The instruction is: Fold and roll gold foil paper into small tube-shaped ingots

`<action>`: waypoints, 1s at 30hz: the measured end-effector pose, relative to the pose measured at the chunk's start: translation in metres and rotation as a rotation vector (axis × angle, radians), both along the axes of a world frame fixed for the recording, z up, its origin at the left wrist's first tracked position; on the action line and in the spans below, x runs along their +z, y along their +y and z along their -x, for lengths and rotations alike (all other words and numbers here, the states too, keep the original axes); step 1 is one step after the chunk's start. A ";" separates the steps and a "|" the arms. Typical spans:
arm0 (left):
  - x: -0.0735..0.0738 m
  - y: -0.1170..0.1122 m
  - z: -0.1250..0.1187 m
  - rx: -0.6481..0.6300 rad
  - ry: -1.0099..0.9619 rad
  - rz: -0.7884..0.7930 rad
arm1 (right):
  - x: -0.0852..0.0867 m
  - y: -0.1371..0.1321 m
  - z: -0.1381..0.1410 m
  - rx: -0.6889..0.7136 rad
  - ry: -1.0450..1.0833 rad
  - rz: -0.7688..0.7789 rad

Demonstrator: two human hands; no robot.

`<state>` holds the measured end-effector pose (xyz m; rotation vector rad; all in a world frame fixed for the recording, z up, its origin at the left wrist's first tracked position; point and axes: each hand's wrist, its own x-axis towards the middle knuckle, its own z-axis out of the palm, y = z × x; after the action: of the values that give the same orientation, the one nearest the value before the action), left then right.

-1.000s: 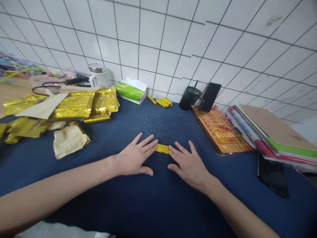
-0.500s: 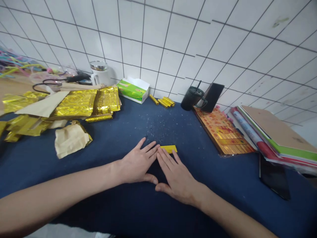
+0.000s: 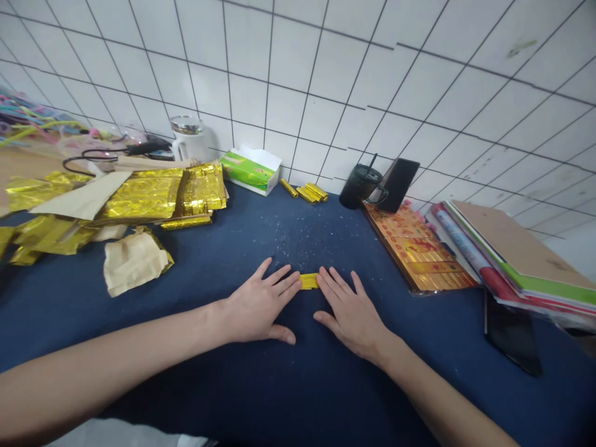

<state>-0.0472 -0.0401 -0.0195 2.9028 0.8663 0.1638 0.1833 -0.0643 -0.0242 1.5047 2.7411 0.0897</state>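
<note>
Left hand (image 3: 258,304) flat and palm-down, fingers spread, holding nothing; right hand (image 3: 349,312) the same, mirrored. Between the two sets of fingertips, a narrow folded strip of shiny gold foil paper (image 3: 309,280) on a navy blue cloth-covered tabletop (image 3: 69,298), its ends touching or just beside the fingers (too close to tell which). At the upper left of the frame, a heap of gold foil sheets (image 3: 144,195) and crumpled tan paper (image 3: 133,261). Near the top centre, small gold foil rolls (image 3: 302,192) just beside a green-and-white tissue box (image 3: 250,171).
</note>
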 end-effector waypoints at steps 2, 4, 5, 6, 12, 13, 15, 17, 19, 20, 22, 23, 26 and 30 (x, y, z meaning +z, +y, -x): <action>0.000 -0.001 0.001 -0.002 -0.002 0.007 | 0.000 -0.001 0.003 0.000 -0.002 -0.015; -0.001 0.001 0.002 -0.004 -0.001 0.006 | 0.002 -0.005 0.007 0.004 -0.009 -0.022; -0.001 0.003 0.003 -0.004 -0.001 0.001 | 0.003 -0.008 0.009 0.007 -0.011 -0.027; -0.001 0.006 0.004 -0.004 0.001 -0.005 | 0.005 -0.013 0.012 0.012 -0.012 -0.033; 0.002 0.034 0.007 -0.038 0.029 -0.021 | 0.008 -0.041 0.031 0.153 -0.007 -0.039; 0.003 0.037 0.006 -0.046 0.032 -0.022 | 0.008 -0.043 0.034 0.170 -0.009 -0.034; 0.005 0.037 0.001 -0.051 0.034 -0.026 | 0.009 -0.044 0.037 0.182 -0.014 -0.016; 0.007 0.029 -0.005 -0.055 0.028 -0.031 | 0.010 -0.044 0.038 0.175 -0.016 0.002; 0.008 0.016 -0.012 -0.082 0.015 -0.029 | 0.010 -0.043 0.037 0.169 -0.012 0.010; 0.007 0.009 -0.015 -0.109 0.011 -0.018 | 0.011 -0.043 0.036 0.167 -0.008 0.010; 0.006 -0.002 -0.018 -0.125 0.012 0.023 | 0.011 -0.043 0.034 0.171 0.001 0.007; 0.005 -0.005 -0.019 -0.131 0.017 0.048 | 0.012 -0.044 0.034 0.175 0.006 0.003; 0.003 -0.004 -0.016 -0.140 0.029 0.104 | 0.013 -0.043 0.033 0.178 0.012 0.002; 0.000 0.013 -0.010 -0.118 0.026 0.124 | 0.016 -0.042 0.032 0.172 0.003 0.024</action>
<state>-0.0375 -0.0276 -0.0199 2.8356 0.6810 0.0599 0.1509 -0.1066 -0.0085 1.2619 2.8577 0.0557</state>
